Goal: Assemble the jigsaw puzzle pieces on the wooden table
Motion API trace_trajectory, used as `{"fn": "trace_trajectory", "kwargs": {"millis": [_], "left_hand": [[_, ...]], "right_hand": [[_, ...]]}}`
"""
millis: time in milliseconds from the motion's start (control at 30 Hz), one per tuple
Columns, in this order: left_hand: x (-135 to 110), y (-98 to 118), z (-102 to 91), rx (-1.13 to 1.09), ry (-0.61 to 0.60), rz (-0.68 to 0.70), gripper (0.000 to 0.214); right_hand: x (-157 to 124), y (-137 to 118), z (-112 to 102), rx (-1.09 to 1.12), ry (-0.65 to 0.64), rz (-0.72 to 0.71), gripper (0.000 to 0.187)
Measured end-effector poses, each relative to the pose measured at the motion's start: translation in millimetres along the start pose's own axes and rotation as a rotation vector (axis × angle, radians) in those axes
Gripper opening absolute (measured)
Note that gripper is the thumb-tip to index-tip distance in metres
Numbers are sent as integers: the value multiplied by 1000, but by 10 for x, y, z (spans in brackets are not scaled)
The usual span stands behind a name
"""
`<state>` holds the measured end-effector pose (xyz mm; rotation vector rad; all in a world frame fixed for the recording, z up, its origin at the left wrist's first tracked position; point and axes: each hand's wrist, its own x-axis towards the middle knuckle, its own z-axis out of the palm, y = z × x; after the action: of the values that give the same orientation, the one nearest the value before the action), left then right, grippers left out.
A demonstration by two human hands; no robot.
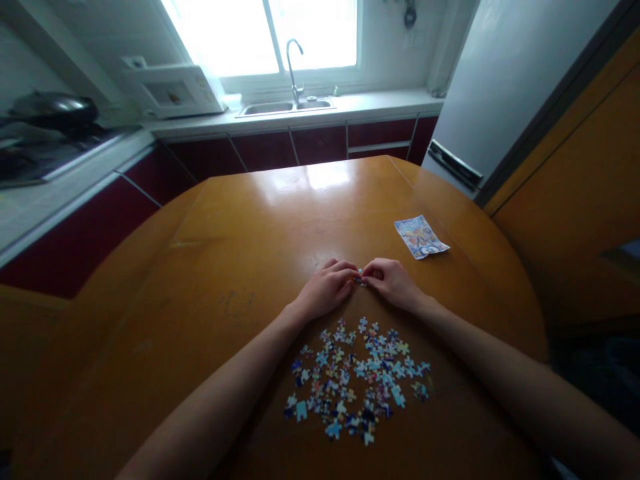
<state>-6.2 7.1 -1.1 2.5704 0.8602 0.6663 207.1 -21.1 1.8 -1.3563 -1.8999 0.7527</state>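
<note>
My left hand [326, 289] and my right hand [395, 283] meet fingertip to fingertip over the middle of the table. Between them lie a few small jigsaw puzzle pieces [359, 277], mostly covered by the fingers. The right thumb and index finger pinch at the right side of these pieces. On the left side, the bent fingers and thumb of my left hand hold them. Closer to me, between my forearms, spreads a loose heap of puzzle pieces [373, 365] in light blue, dark blue, white and yellow.
The wooden table [200, 267] has a rounded edge. A creased printed picture sheet [421, 237] lies to the right beyond my hands. Behind the table are a sink [270, 109] with a tap, a white microwave [175, 93], a stove with a pan [55, 110], and a fridge [505, 87].
</note>
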Motion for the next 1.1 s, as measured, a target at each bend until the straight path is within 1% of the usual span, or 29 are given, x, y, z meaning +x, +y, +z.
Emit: {"fn": "trace_trajectory", "kwargs": {"millis": [133,233,333,700,900,1000,1100], "left_hand": [[-1,-6,3,-24,20,8,24],[0,1,-1,-22,34,7,22],[6,12,-9,-24,32,11,21],[-2,30,-43,-25,2,0,24],[-15,26,-38,-11,-7,15,31],[-18,21,-35,-10,-7,17,31],[-16,26,-41,-13,-9,20,31]], "right_hand": [[0,-16,3,-99,13,-20,8],[-4,-25,12,-124,-12,-13,8],[-5,-33,22,-137,-9,-3,8],[19,-44,14,-142,15,35,12],[25,-32,25,-125,20,45,12],[40,-2,14,-110,15,28,12],[49,31,-42,-61,19,3,16]]}}
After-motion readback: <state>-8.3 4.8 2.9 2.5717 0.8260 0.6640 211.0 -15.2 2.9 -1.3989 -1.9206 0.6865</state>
